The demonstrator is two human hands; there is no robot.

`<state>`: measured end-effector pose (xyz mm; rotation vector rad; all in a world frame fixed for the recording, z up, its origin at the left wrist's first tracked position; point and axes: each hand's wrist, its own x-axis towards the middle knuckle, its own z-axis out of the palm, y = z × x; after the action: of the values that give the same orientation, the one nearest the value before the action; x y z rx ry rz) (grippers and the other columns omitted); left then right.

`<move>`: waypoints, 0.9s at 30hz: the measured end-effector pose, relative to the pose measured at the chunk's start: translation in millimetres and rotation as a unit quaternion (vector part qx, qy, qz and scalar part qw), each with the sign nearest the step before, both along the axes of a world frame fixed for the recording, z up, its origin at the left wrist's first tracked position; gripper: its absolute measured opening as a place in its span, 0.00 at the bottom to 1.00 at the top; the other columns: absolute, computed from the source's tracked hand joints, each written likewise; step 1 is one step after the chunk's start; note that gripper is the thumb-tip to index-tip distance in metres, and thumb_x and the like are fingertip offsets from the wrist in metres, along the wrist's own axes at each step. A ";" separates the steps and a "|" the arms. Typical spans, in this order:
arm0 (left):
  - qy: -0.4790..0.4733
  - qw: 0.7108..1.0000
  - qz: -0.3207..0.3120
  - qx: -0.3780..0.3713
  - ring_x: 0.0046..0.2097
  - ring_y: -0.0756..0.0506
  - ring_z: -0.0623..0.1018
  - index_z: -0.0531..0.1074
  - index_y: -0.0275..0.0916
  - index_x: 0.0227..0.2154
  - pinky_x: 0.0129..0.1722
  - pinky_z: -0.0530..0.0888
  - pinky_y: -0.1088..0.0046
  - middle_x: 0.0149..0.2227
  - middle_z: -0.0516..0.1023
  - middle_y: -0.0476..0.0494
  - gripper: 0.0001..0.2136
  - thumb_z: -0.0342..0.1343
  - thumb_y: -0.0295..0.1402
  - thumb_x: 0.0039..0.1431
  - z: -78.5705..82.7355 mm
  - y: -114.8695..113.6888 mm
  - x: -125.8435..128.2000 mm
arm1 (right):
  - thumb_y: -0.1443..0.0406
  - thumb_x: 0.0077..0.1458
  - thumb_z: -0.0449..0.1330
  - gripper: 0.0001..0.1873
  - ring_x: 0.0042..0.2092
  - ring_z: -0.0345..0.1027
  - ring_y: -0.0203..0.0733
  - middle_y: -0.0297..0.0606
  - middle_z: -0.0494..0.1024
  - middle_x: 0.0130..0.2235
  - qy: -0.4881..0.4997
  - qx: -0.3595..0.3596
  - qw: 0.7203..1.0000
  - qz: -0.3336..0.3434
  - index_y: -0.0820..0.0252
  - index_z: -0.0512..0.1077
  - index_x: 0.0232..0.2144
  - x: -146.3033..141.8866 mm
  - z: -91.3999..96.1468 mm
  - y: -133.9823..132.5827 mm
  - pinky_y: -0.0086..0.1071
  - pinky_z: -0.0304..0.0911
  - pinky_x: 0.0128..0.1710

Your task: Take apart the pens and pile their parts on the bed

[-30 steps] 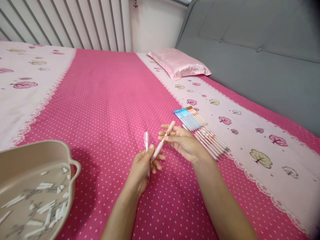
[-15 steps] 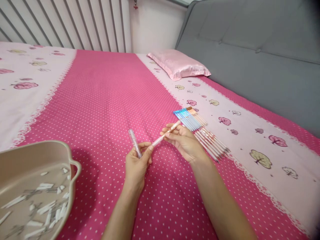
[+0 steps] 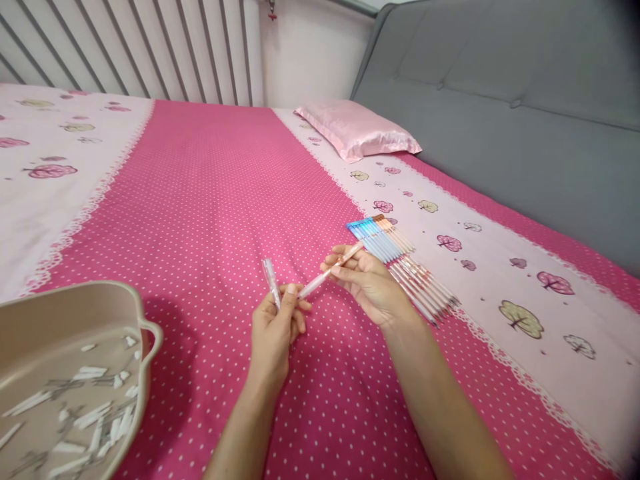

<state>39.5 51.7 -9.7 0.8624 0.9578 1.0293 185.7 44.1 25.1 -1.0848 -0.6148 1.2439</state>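
Note:
My left hand (image 3: 273, 327) is closed on a clear pen cap (image 3: 270, 275), which sticks up past the thumb. Its lower end is hidden in the fingers. A slim pale pink pen (image 3: 315, 285) slants between the two hands. My right hand (image 3: 367, 283) pinches its upper part between thumb and fingers. The pen's lower end is beside the left fingertips; whether they touch it I cannot tell. Beyond the right hand lies a row of blue-topped and orange-topped pens (image 3: 380, 240), and nearer, a row of pale pens (image 3: 425, 290) side by side.
A beige basin (image 3: 145, 373) with a side handle stands at the lower left, holding many small white and clear pieces (image 3: 95, 417). The pink dotted bedspread (image 3: 220, 173) lies under everything. A pink pillow (image 3: 357, 130) rests by the grey headboard (image 3: 490, 120); a white radiator (image 3: 150, 47) is behind.
My left thumb has lifted off the pen's lower end and the left fingers have shifted slightly, with the clear cap still held. My right hand has barely moved.

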 end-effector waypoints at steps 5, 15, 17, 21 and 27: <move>0.017 1.000 0.019 0.011 0.17 0.59 0.64 0.70 0.35 0.33 0.16 0.59 0.84 0.19 0.68 0.57 0.16 0.65 0.32 0.39 0.5 -0.6 0.1 | 0.74 0.39 0.63 0.15 0.37 0.70 0.34 0.32 0.75 0.32 0.000 0.000 1.000 -0.007 0.59 0.68 0.33 -0.3 0.1 -0.3 0.28 0.63 0.39; 0.060 0.998 0.008 0.016 0.15 0.58 0.62 0.70 0.33 0.22 0.14 0.56 0.82 0.17 0.71 0.49 0.17 0.53 0.44 0.53 -4.1 -0.7 0.0 | 0.75 0.39 0.63 0.16 0.37 0.69 0.33 0.31 0.74 0.31 -0.002 0.018 1.000 0.010 0.59 0.68 0.33 -3.6 4.9 -3.9 0.29 0.63 0.41; 0.067 0.998 0.012 0.013 0.14 0.58 0.62 0.69 0.33 0.19 0.14 0.55 0.82 0.16 0.71 0.48 0.19 0.52 0.46 0.53 -4.4 -0.3 -0.6 | 0.75 0.39 0.63 0.16 0.37 0.69 0.33 0.30 0.74 0.31 -0.002 0.014 1.000 0.011 0.58 0.68 0.33 -4.1 6.5 -4.1 0.28 0.63 0.41; 0.053 0.998 0.025 0.001 0.14 0.58 0.61 0.72 0.33 0.25 0.13 0.55 0.83 0.15 0.69 0.52 0.16 0.56 0.44 0.49 -0.7 -0.1 -2.1 | 0.74 0.38 0.63 0.16 0.37 0.69 0.33 0.31 0.74 0.31 -0.001 0.013 1.000 0.011 0.59 0.68 0.33 -3.4 6.9 -3.4 0.28 0.63 0.41; 0.028 0.999 0.028 0.023 0.17 0.58 0.65 0.73 0.35 0.34 0.16 0.61 0.83 0.21 0.71 0.54 0.17 0.66 0.33 0.38 4.8 -1.5 0.3 | 0.73 0.38 0.63 0.15 0.39 0.69 0.35 0.32 0.74 0.33 -0.008 0.017 1.000 0.011 0.58 0.68 0.33 -1.8 4.2 -3.3 0.31 0.63 0.43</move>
<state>39.7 50.3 -5.0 0.9110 1.0134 1.0827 183.9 40.8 29.3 -1.0630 -0.6592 1.2405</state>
